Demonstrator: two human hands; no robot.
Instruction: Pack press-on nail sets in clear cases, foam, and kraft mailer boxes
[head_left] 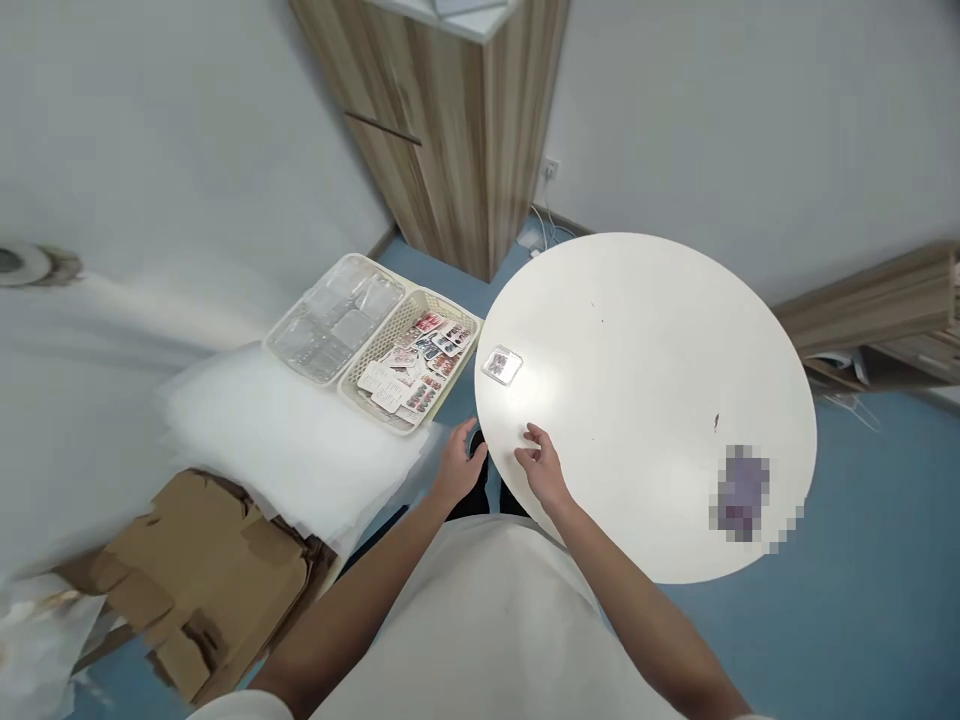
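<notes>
Two baskets [352,350], one packet [502,365]

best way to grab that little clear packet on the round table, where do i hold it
The small clear packet lies flat on the white round table, close to its left edge and apart from both hands. Probably pinch two opposite edges from above, or slide it to the rim to get a thumb under; flat, it offers no raised part.

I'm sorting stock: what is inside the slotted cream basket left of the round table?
The basket holds a loose heap of small printed cards, some red and dark patterned. Whatever lies under the top cards is covered.
</notes>
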